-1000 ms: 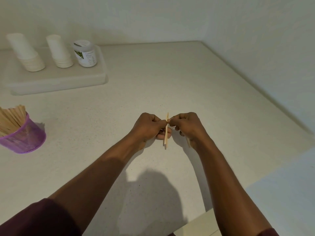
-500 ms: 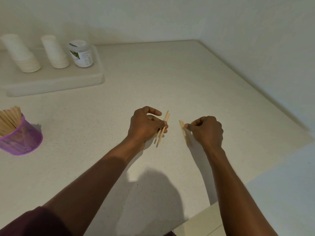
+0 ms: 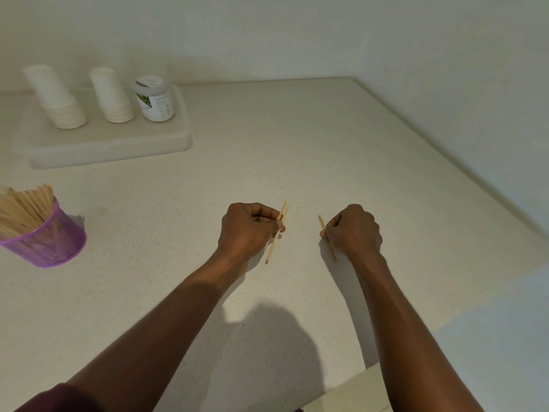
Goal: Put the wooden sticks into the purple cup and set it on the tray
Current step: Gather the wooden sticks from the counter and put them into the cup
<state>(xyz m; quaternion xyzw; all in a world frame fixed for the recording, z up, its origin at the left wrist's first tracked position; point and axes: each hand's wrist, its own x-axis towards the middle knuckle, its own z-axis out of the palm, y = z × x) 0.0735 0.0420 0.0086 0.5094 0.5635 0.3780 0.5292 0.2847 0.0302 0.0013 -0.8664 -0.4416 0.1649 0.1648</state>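
Pale speckled countertop (image 3: 297,150) in a corner of plain white walls (image 3: 267,34), dim light.

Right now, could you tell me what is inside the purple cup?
The purple cup holds a bundle of wooden sticks, tops fanning above its rim; their lower ends and the cup's bottom are hidden.

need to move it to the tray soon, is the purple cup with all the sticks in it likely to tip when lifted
The purple cup probably tips easily: its wooden sticks fan out toward one side, well above the rim. It looks like thin plastic, so likely light and a bit flexible. Gripping low on the wall seems safer.
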